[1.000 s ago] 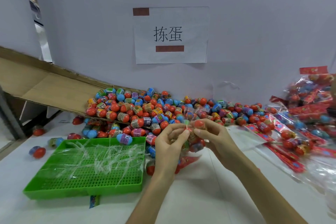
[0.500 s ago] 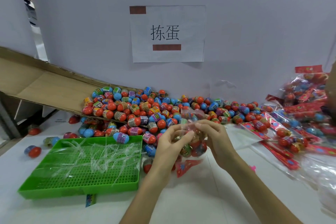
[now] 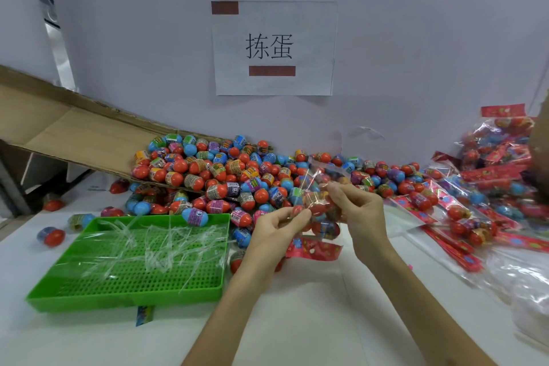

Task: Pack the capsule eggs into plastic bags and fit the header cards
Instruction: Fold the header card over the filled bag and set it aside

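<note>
Held above the tabletop (image 3: 297,321), in front of the egg pile (image 3: 214,169): a clear bag (image 3: 322,205) with several eggs inside, pinched at its left side by the fingers of the left hand (image 3: 274,233) and gripped at its right by the curled fingers of the right hand (image 3: 364,217). Just below, lying flat, a red header card (image 3: 319,249), possibly touching the bag's bottom. To the left, a green tray (image 3: 133,261) of clear strips; to the right, packed bags (image 3: 475,196).

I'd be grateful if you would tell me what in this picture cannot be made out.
Head view: egg count in the plastic bag, covered by the left hand and right hand pinching it, and glare.
Head view: finished packs, blurred, cut by the right edge.
Head view: colourful strip, mostly under the green tray.
</note>
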The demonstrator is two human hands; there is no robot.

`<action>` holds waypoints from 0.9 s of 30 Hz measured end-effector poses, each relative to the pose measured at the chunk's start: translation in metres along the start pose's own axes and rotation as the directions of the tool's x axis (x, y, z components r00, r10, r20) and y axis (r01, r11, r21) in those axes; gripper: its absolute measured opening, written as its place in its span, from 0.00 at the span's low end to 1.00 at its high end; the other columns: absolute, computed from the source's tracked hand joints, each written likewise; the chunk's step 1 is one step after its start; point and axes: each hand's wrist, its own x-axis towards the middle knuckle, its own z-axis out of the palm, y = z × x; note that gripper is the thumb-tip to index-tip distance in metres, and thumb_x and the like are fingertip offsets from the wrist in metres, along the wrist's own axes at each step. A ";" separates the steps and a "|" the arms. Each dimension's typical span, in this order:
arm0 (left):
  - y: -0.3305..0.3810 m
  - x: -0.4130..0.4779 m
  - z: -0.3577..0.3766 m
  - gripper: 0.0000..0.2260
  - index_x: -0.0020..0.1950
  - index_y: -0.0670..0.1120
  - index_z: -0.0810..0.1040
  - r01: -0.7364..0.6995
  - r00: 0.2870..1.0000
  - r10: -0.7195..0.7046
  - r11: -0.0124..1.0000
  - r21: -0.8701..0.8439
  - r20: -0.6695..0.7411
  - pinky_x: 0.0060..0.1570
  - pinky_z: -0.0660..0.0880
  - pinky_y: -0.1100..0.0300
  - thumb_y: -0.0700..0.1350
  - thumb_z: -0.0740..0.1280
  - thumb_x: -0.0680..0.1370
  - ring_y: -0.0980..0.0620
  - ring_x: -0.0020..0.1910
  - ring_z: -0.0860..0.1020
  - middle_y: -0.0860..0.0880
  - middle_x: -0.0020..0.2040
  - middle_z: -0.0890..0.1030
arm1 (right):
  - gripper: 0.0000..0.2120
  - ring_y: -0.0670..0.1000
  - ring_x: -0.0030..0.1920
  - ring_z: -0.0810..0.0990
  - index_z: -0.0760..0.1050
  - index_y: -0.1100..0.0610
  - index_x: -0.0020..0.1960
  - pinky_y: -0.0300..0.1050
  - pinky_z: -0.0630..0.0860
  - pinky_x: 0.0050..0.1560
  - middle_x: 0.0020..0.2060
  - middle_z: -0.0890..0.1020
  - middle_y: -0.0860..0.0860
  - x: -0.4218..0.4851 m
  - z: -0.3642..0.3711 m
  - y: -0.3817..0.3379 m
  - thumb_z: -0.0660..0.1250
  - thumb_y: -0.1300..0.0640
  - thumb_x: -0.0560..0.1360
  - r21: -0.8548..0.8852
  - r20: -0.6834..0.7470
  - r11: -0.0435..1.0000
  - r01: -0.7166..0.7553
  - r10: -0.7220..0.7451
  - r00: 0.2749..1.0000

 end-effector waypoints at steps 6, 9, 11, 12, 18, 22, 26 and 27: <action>-0.002 0.002 -0.001 0.09 0.59 0.47 0.84 -0.008 0.998 0.008 1.000 -0.009 -0.055 0.39 0.83 0.56 0.43 0.73 0.79 0.48 0.46 0.87 0.46 0.49 0.88 | 0.10 0.50 0.48 0.86 0.87 0.42 0.47 0.43 0.83 0.41 0.45 0.87 0.48 0.003 0.000 0.001 0.67 0.44 0.76 -0.091 0.103 0.995 -0.034 0.043 0.994; -0.003 0.003 -0.003 0.08 0.58 0.48 0.85 -0.006 0.995 0.000 0.998 -0.063 -0.098 0.38 0.83 0.55 0.42 0.74 0.79 0.47 0.46 0.88 0.46 0.49 0.88 | 0.13 0.52 0.55 0.85 0.83 0.47 0.58 0.46 0.83 0.51 0.54 0.85 0.50 0.004 0.000 0.002 0.67 0.43 0.79 -0.063 0.227 0.993 -0.099 0.111 0.968; -0.003 0.004 -0.004 0.07 0.55 0.49 0.87 -0.013 0.995 0.004 0.996 -0.090 -0.095 0.40 0.83 0.53 0.43 0.75 0.77 0.45 0.47 0.87 0.45 0.49 0.88 | 0.14 0.53 0.56 0.84 0.82 0.48 0.60 0.48 0.83 0.54 0.56 0.84 0.52 0.004 0.000 0.002 0.70 0.46 0.76 -0.045 0.247 0.990 -0.133 0.140 0.959; -0.003 0.004 -0.004 0.07 0.53 0.50 0.88 -0.024 0.996 0.017 0.996 -0.084 -0.088 0.42 0.83 0.52 0.44 0.76 0.75 0.44 0.47 0.87 0.44 0.48 0.88 | 0.14 0.54 0.57 0.84 0.82 0.48 0.59 0.49 0.83 0.53 0.56 0.84 0.52 0.004 0.000 0.003 0.73 0.47 0.75 -0.062 0.249 0.989 -0.135 0.146 0.957; -0.003 0.002 -0.004 0.05 0.46 0.50 0.88 -0.063 0.995 0.066 0.998 0.031 -0.080 0.50 0.84 0.50 0.43 0.74 0.72 0.42 0.47 0.86 0.43 0.44 0.87 | 0.11 0.57 0.54 0.85 0.84 0.53 0.54 0.53 0.83 0.53 0.51 0.86 0.53 0.003 -0.003 0.006 0.76 0.55 0.73 -0.083 0.274 0.992 -0.092 0.111 0.955; 0.000 -0.003 -0.003 0.05 0.50 0.51 0.86 -0.014 1.000 0.015 1.000 0.008 -0.019 0.39 0.82 0.60 0.41 0.75 0.77 0.49 0.44 0.87 0.47 0.45 0.88 | 0.09 0.54 0.49 0.86 0.84 0.54 0.53 0.47 0.83 0.47 0.47 0.87 0.53 0.004 -0.007 0.006 0.74 0.64 0.75 -0.095 0.258 0.994 -0.044 0.067 0.964; 0.005 -0.005 0.000 0.07 0.56 0.53 0.84 -0.086 0.996 0.086 0.996 0.036 0.007 0.47 0.82 0.61 0.47 0.74 0.78 0.51 0.49 0.87 0.49 0.48 0.88 | 0.11 0.53 0.48 0.86 0.85 0.48 0.51 0.45 0.83 0.46 0.46 0.86 0.50 0.004 -0.007 0.003 0.76 0.60 0.72 -0.057 0.260 0.997 -0.046 0.059 0.964; 0.005 -0.006 0.002 0.09 0.57 0.52 0.84 -0.092 0.996 0.092 0.995 0.036 0.010 0.50 0.82 0.59 0.51 0.74 0.78 0.51 0.51 0.87 0.49 0.50 0.88 | 0.12 0.52 0.49 0.86 0.85 0.46 0.51 0.45 0.83 0.46 0.46 0.86 0.49 0.004 -0.007 0.002 0.77 0.59 0.71 -0.062 0.261 0.997 -0.038 0.053 0.964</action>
